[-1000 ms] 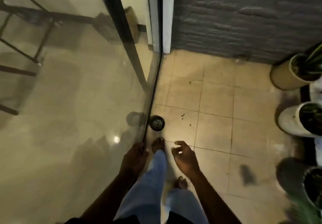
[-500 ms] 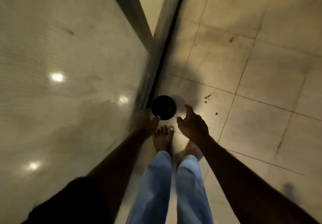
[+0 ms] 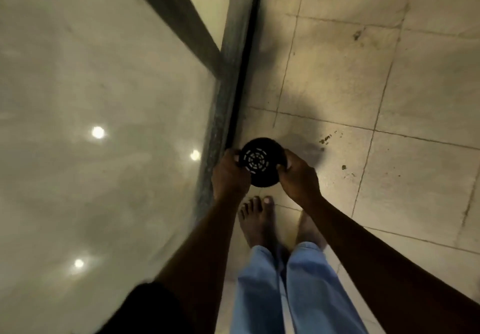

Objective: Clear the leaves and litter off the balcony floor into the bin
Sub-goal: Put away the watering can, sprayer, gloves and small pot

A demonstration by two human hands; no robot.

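Observation:
A small round black bin (image 3: 259, 163) with a slotted bottom stands on the tiled balcony floor beside the glass door track. My left hand (image 3: 228, 175) grips its left rim and my right hand (image 3: 298, 176) grips its right rim. Small dark bits of leaf litter (image 3: 327, 138) lie on the tile to the right of the bin, with another speck of debris (image 3: 344, 167) lower and a dark leaf scrap (image 3: 358, 34) farther away.
The glass sliding door (image 3: 104, 125) and its dark track (image 3: 241, 73) run along the left. My bare feet (image 3: 257, 219) stand just behind the bin. Beige tiled floor (image 3: 415, 99) spreads to the right.
I have bent lower toward the floor. Both hands moved from beside the bin to gripping its rim on either side.

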